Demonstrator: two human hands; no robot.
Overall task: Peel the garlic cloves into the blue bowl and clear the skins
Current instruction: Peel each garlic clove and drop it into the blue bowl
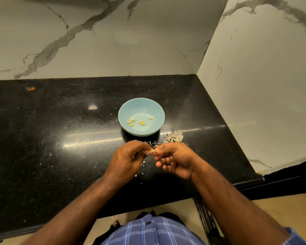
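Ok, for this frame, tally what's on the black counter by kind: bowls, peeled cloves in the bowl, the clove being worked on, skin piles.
Light blue ceramic bowl: 1
Peeled yellowish garlic cloves in the bowl: about 6, small and partly clustered
Clove pinched between left hand and right hand: 1
Main pile of papery white skins: 1
Total: about 9

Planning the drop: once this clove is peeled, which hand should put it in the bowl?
Probably the left hand: it pinches the clove, with the bowl straight ahead. The right hand picks at its skin.
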